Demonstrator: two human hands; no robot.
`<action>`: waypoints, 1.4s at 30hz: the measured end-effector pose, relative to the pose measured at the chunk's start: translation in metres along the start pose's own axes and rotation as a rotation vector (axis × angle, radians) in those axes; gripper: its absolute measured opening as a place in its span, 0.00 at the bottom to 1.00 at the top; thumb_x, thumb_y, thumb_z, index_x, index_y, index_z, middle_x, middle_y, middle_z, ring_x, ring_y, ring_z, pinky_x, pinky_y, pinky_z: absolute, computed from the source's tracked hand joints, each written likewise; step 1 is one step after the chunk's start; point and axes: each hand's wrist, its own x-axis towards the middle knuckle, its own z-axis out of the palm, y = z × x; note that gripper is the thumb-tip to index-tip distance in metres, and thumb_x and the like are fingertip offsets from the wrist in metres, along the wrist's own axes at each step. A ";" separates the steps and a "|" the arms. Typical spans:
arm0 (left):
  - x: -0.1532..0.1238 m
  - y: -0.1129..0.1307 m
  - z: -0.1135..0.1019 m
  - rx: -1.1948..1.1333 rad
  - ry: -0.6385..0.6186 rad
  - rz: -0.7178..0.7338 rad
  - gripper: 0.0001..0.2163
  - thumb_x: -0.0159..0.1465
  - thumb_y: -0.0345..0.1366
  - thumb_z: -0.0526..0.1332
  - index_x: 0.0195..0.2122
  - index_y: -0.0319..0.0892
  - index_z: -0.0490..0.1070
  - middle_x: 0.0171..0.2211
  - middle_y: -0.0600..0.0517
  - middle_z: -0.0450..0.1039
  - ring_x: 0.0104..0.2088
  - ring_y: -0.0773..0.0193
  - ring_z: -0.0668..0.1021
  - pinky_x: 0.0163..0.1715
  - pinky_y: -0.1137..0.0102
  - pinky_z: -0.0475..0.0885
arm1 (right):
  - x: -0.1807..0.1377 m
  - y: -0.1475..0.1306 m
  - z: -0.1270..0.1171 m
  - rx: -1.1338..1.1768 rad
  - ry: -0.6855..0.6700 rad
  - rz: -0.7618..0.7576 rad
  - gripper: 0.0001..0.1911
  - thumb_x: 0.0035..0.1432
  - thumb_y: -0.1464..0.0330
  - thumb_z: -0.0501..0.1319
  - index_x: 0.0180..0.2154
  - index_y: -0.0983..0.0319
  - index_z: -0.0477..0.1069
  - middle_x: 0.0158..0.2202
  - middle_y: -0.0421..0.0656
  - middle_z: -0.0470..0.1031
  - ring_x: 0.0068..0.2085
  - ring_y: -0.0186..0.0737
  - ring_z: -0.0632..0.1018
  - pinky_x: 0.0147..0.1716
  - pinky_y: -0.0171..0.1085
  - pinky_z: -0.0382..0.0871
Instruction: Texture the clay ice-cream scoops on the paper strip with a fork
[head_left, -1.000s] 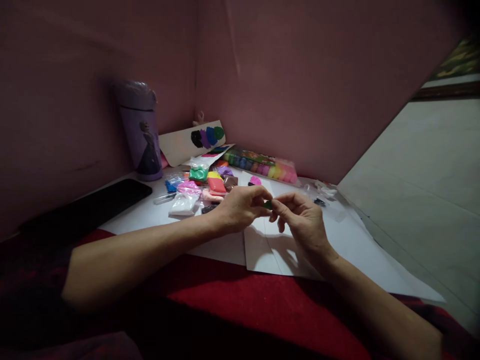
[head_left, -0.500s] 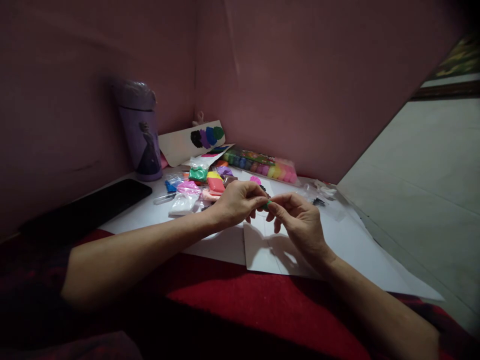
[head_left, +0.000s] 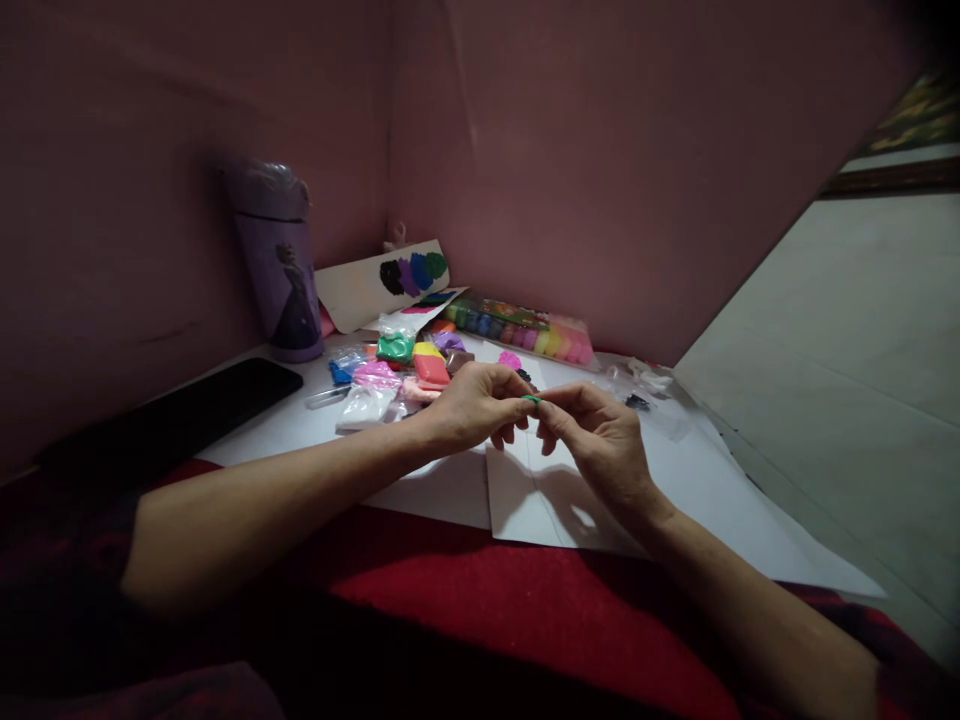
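Observation:
Between my fingertips is a small piece of green modelling clay, mostly covered by the fingers. My left hand pinches it from the left, and my right hand pinches it from the right. Both hands are held above a white sheet of paper, on which their shadows fall. Just behind the fingers, a bright pink clay piece and a dark piece lie on the paper, the dark one partly hidden by my hands.
Left of my hands lie several clay packets, among them a green packet and a white packet. A long clear pack of coloured clay rests against the wall. A purple tumbler stands behind a black phone. Crumpled wrappers lie right.
My fingers have shifted slightly on the green clay, which now shows as a thin strip along the top of the fingertips. Both hands stay in nearly the same place.

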 end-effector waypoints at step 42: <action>0.000 0.000 -0.005 -0.113 -0.033 -0.029 0.04 0.57 0.28 0.62 0.27 0.32 0.72 0.16 0.54 0.69 0.16 0.72 0.71 0.13 0.78 0.67 | -0.001 0.002 0.000 0.013 0.002 -0.022 0.04 0.55 0.69 0.64 0.34 0.63 0.74 0.26 0.40 0.74 0.25 0.33 0.73 0.20 0.32 0.70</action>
